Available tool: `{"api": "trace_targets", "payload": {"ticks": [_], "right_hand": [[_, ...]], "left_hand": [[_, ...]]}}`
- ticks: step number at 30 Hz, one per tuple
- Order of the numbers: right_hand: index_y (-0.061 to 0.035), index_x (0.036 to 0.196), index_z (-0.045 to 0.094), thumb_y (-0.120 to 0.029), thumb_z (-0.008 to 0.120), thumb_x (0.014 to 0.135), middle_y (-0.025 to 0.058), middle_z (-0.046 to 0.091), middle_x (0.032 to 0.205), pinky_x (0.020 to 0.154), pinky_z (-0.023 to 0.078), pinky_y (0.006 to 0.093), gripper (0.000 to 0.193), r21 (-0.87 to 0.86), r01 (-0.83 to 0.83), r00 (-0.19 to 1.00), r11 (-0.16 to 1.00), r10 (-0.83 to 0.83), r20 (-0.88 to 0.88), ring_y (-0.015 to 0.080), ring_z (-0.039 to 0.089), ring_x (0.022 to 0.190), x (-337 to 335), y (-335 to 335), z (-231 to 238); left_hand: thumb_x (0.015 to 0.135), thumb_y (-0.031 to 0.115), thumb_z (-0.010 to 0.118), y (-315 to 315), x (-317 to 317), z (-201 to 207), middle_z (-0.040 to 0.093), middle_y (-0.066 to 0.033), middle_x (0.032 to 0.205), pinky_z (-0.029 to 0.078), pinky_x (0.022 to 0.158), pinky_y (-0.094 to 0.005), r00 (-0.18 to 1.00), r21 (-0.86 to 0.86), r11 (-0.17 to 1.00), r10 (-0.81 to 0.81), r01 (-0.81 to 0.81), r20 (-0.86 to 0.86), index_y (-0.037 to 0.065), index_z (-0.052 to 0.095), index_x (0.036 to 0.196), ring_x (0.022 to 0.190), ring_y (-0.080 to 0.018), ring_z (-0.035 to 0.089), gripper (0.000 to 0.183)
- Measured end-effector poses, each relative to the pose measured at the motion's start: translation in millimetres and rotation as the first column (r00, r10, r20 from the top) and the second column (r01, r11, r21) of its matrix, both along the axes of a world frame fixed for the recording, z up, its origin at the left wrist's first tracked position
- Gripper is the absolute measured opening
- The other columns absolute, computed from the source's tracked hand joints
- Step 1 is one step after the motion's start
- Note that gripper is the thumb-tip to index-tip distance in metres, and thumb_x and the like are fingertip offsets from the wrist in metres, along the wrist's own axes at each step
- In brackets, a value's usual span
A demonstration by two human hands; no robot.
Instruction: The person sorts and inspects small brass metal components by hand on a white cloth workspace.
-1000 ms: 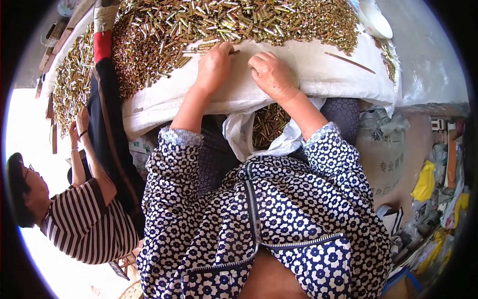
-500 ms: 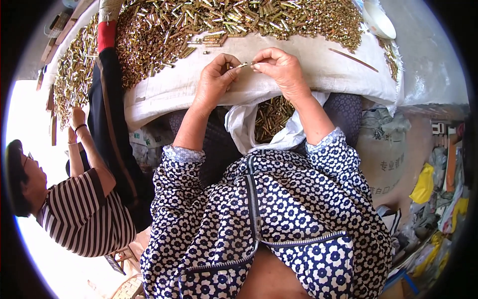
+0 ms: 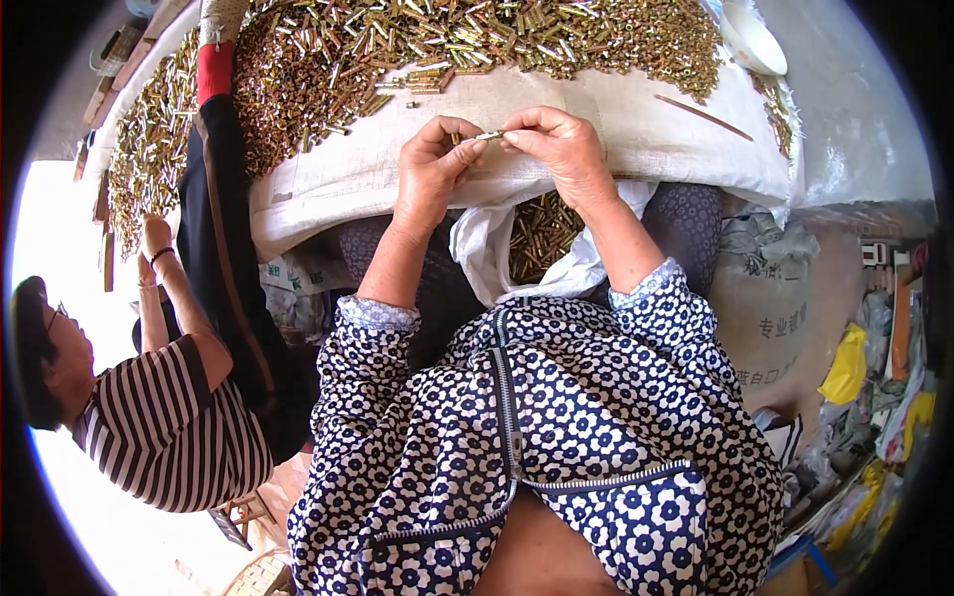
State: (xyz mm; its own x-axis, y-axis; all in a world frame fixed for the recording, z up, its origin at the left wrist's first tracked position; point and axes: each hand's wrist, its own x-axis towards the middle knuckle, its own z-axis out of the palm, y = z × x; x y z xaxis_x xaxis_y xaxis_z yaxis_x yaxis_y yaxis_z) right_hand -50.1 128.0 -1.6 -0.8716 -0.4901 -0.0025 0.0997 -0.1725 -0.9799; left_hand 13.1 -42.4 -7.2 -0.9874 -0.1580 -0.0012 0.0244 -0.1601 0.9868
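Observation:
My left hand (image 3: pixel 433 164) is closed in a pinch on a slim, shiny metal sleeve (image 3: pixel 490 135), which points right. A second brass-coloured piece (image 3: pixel 457 139) shows between the fingers of that hand. At the sleeve's right end, my right hand (image 3: pixel 568 149) pinches with thumb and forefinger, touching its tip; the small piece in these fingertips is mostly hidden. Both hands are above the near edge of a white cloth-covered table (image 3: pixel 596 99). Beyond them is a broad heap of brass-coloured sleeves (image 3: pixel 477 35), with small nut-like parts (image 3: pixel 288 99) at its left.
Between my knees hangs an open white bag (image 3: pixel 475 260) holding several finished-looking brass-coloured pieces (image 3: pixel 542 233). A thin stick (image 3: pixel 704 116) and a white bowl (image 3: pixel 752 40) are on the right. At left, a person in a striped shirt (image 3: pixel 174 427) works by the heap. Plastic bags (image 3: pixel 874 417) lie lower right.
The gap between my hands has closed: the right fingertips now meet the end of the sleeve. Both hands have dropped slightly toward me.

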Motion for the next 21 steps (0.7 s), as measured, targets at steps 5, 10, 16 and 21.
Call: {"api": "trace_targets", "payload": {"ticks": [5, 10, 16, 21], "right_hand": [[0.0005, 0.092, 0.066, -0.004, 0.064, 0.083, 0.0016, 0.065, 0.084, 0.075, 0.048, 0.0208, 0.011, 0.164, 0.029, 0.973, 0.986, 0.010, -0.231, 0.0081, 0.060, 0.080, 2.1, 2.2, 2.2], [-0.0008, 0.089, 0.066, -0.002, 0.066, 0.080, -0.0021, 0.062, 0.083, 0.071, 0.045, 0.0192, 0.009, 0.108, 0.060, 0.960, 0.992, -0.028, -0.277, 0.0046, 0.055, 0.076, 0.8, 2.8, -4.4], [-0.0048, 0.084, 0.062, -0.002, 0.063, 0.073, 0.0088, 0.060, 0.081, 0.070, 0.047, 0.0325, 0.012, 0.533, 0.260, 0.737, 0.805, 0.191, -0.648, 0.0230, 0.060, 0.077, -5.9, 9.5, -12.6], [-0.0060, 0.088, 0.061, -0.004, 0.060, 0.075, 0.0110, 0.060, 0.093, 0.078, 0.047, 0.0378, 0.014, 0.540, 0.349, 0.721, 0.766, 0.148, -0.677, 0.0300, 0.058, 0.091, -27.4, 23.1, -13.1]], "left_hand": [[0.085, 0.004, 0.065, 1.3, 0.7, -3.2, 0.063, -0.0038, 0.076, 0.038, 0.046, -0.0161, 0.996, 0.039, 0.998, 0.045, -0.042, -0.078, 0.004, 0.060, 0.093, 0.061, -0.0058, 0.056, 0.010], [0.086, 0.007, 0.065, 10.5, -4.5, 0.2, 0.063, -0.0009, 0.074, 0.037, 0.048, -0.0176, 0.994, 0.013, 0.999, 0.054, -0.053, -0.100, 0.004, 0.060, 0.090, 0.057, -0.0027, 0.050, 0.007], [0.082, 0.005, 0.064, 20.9, -16.2, -5.0, 0.063, -0.0101, 0.076, 0.049, 0.058, -0.0313, 0.977, -0.634, 0.773, -0.114, -0.028, -0.181, 0.004, 0.059, 0.087, 0.064, -0.0208, 0.061, 0.007], [0.077, 0.002, 0.055, 34.6, -19.4, 14.1, 0.061, -0.0170, 0.081, 0.051, 0.065, -0.0399, 0.954, -0.932, 0.360, -0.266, -0.038, -0.141, 0.003, 0.052, 0.083, 0.075, -0.0356, 0.062, 0.007]]}}
